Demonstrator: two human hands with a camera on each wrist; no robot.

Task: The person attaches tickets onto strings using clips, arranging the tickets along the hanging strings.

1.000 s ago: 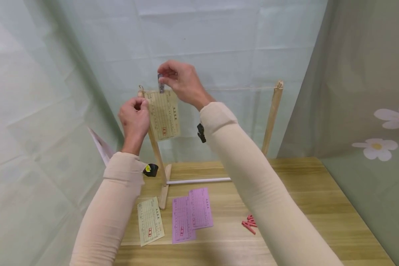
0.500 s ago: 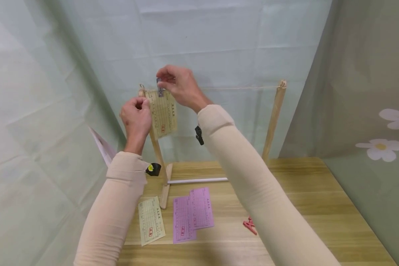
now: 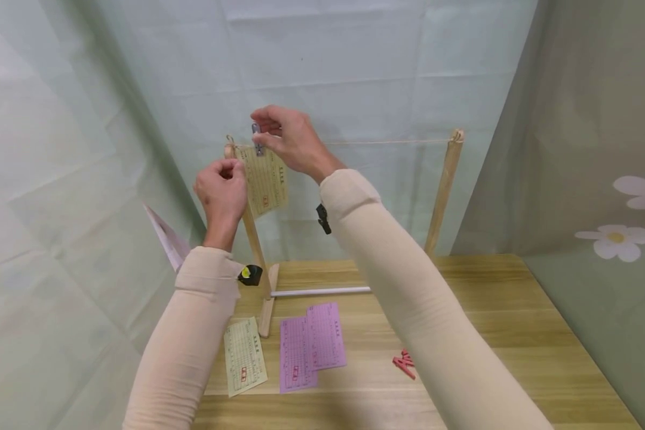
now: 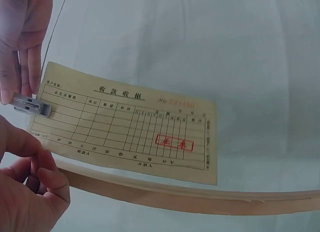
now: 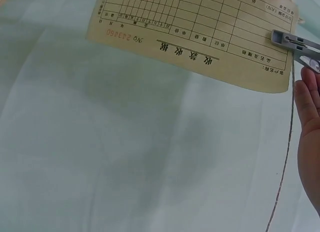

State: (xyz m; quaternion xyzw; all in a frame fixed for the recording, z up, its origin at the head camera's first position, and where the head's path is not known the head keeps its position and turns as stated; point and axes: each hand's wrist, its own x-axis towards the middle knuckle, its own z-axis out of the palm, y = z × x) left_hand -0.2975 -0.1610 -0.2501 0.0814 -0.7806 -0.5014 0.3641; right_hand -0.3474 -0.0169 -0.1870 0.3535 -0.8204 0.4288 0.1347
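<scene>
A yellow receipt slip [image 3: 266, 182] hangs sideways at the left end of the string [image 3: 387, 143], beside the left wooden post. My right hand [image 3: 292, 137] pinches a grey clothespin [image 3: 258, 143] between thumb and fingers at the slip's top edge. In the left wrist view the clothespin's [image 4: 32, 105] jaws overlap the edge of the receipt [image 4: 130, 124]; the right wrist view shows the clothespin [image 5: 295, 44] over the receipt [image 5: 200, 31] too. With thumb and forefinger together, my left hand [image 3: 221, 191] pinches the slip's near upper corner, close to the post. The fingertips cover that corner.
On the wooden table [image 3: 494, 334] lie another yellow receipt [image 3: 245, 358] and overlapping purple receipts [image 3: 325, 337]. Red clothespins [image 3: 404, 364] sit to their right, partly hidden by my right sleeve. The frame has a left post [image 3: 254, 239], right post [image 3: 442, 191] and white lower rod [image 3: 322, 291].
My right hand has come down slightly with the clothespin, which now overlaps the slip's top edge more. The slip's lower end has swung up a little. My left hand has barely moved.
</scene>
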